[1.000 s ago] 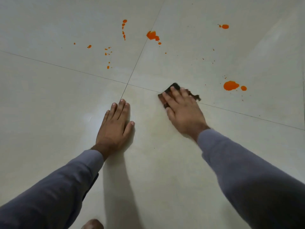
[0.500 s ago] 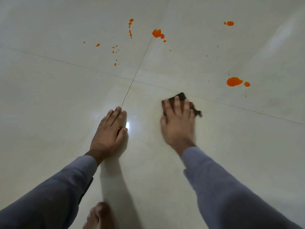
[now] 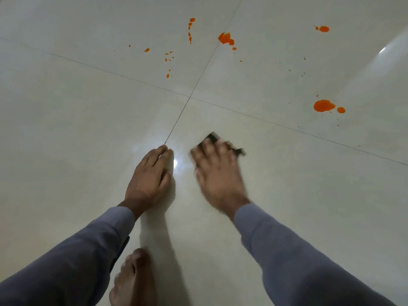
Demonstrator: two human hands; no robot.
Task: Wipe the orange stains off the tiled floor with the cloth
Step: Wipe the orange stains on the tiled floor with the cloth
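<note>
My right hand presses a dark cloth flat against the pale tiled floor, fingers straight over it; the hand is motion-blurred and hides most of the cloth. My left hand rests flat on the floor just left of it, fingertips at a grout line. Orange stains lie farther out: a large blot with a smaller drop at the right, a splash on the grout line at the top middle, a streak of drops, scattered specks and a small blot at the top right.
My bare foot shows at the bottom edge, below my left arm. Grout lines cross at a junction ahead of both hands. A bright light reflection lies between my hands.
My right hand has dragged the cloth back toward me and leftward, away from the grout line. My left hand stayed planted. The view tilted down, showing my foot.
</note>
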